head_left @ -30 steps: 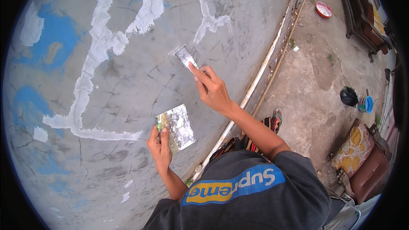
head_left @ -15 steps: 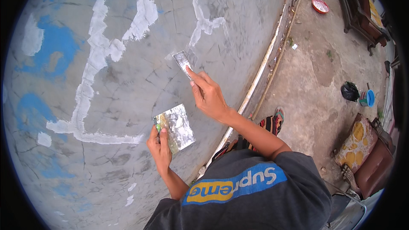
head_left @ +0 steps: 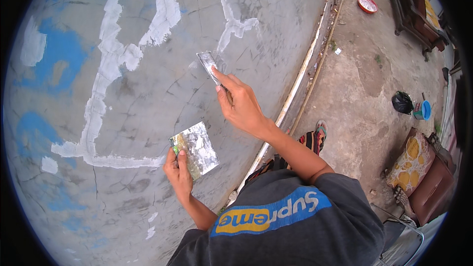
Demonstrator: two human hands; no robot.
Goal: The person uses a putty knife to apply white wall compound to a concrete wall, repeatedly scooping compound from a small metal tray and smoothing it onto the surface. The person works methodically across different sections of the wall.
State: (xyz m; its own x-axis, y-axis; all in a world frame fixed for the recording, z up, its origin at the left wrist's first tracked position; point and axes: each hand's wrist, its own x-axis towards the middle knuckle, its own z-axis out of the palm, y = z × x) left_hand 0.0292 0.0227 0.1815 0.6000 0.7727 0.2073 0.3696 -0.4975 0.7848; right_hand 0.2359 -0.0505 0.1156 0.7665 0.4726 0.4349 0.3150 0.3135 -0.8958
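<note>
A grey plastered wall (head_left: 143, 123) fills the left side, marked with white filler strips (head_left: 96, 98) and blue paint patches (head_left: 61, 59). My right hand (head_left: 241, 102) grips a putty knife (head_left: 208, 64), its index finger stretched along the whitened blade. The blade lies at the wall, below a branching white filler patch (head_left: 231, 24). Lower and to the left, my left hand (head_left: 180, 175) pinches the edge of a flat rectangular plate (head_left: 199, 150) smeared with white filler, thumb on top.
A pole (head_left: 322, 59) lies along the wall's foot. On the concrete floor (head_left: 359, 93) to the right are a red basin (head_left: 367, 4), a black plastic bag (head_left: 402, 102) and a blue-rimmed bucket (head_left: 422, 110). Wooden furniture (head_left: 414, 10) and a patterned cushion (head_left: 411, 162) stand farther right.
My right hand and the putty knife have shifted slightly up and left along the wall. The left hand with the plate has moved a little left.
</note>
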